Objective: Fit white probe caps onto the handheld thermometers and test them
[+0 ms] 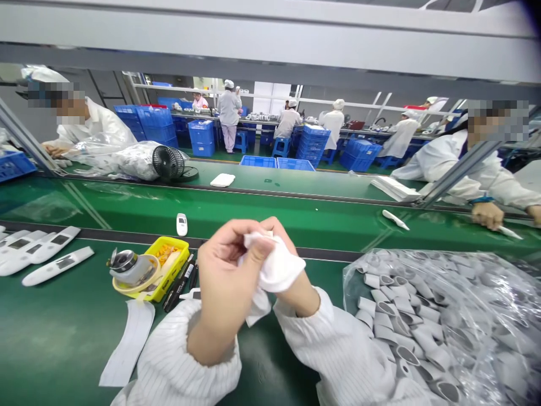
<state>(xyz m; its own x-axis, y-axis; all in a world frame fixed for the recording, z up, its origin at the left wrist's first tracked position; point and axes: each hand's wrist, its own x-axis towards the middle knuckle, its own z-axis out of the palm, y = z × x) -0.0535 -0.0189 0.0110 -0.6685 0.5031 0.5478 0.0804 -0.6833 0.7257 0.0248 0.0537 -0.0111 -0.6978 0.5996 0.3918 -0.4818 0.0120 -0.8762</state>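
Both hands are raised together over the green bench, around a white cloth. My left hand pinches the cloth between thumb and curled fingers. Behind the cloth, my right hand is partly covered, with its fingers closed on the far side; whether something is wrapped inside cannot be seen. A loose end of the cloth hangs below the hands. Left of my left wrist lie black marker pens beside a yellow tray with small orange parts and a roll of tape.
White thermometer-like devices lie at left, near a paper strip. A plastic bag of grey-white curved caps fills the right. Single devices rest on the green belt. Beyond it stands a black fan. A co-worker's hand touches a device at right.
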